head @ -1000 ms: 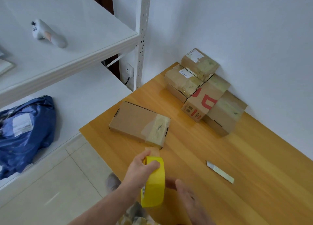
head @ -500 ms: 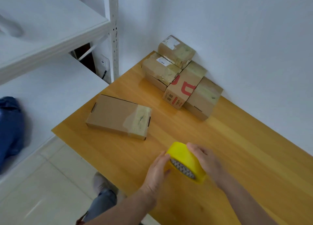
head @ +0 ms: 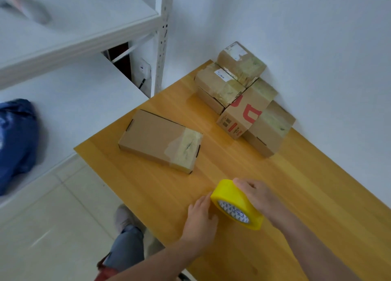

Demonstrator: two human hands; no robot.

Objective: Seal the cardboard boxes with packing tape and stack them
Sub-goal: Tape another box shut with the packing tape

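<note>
A yellow roll of packing tape (head: pixel 234 200) is held low over the wooden table (head: pixel 306 196) near its front edge. My right hand (head: pixel 255 196) grips the roll from the right and behind. My left hand (head: pixel 202 216) touches the roll's left rim with its fingertips. A flat cardboard box (head: pixel 156 140) lies alone on the table's left part, with tape across its right end. Several taped boxes (head: pixel 243 98) sit stacked in the far corner against the wall, one with red print (head: pixel 246 111).
White metal shelving (head: pixel 80 37) stands to the left of the table, with a blue bag (head: pixel 17 136) on its lower shelf. A white wall (head: pixel 296 37) runs behind the table. My leg and shoe (head: pixel 127 232) are on the tiled floor below the table edge.
The roll passed from my left hand alone to both hands and tipped onto its side. The view shifted, and the knife that lay on the table is out of sight.
</note>
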